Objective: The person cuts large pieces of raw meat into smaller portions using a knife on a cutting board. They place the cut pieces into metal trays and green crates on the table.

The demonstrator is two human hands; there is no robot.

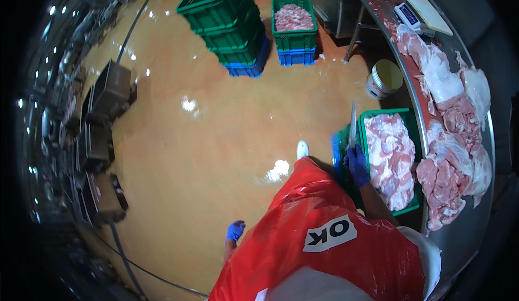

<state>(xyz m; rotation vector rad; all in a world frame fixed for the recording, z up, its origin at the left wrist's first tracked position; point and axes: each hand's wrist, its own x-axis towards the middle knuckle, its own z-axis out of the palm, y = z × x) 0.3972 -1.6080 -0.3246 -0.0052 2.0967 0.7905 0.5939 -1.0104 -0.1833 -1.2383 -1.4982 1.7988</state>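
Observation:
In a blue glove, my right hand [357, 167] is closed round the handle of a knife [353, 128], its blade pointing away from me. This hand is at the left rim of a green crate [363, 139] heaped with pale pink cut meat [390, 157]. My left hand [235, 230], also gloved in blue, hangs low at my left side over the floor. Nothing shows in it, and its fingers look loosely bent and apart. Large pieces of raw meat [451, 163] lie on the steel table [459, 244] to the right of the crate.
A white bucket [385, 78] stands by the table. Ahead are stacked green crates [230, 25], a meat-filled green crate [294, 40] on a blue one, and a steel bin [341, 14]. A scale [408, 17] and white board [424, 10] lie on the table. Steel carts [102, 149] line the left.

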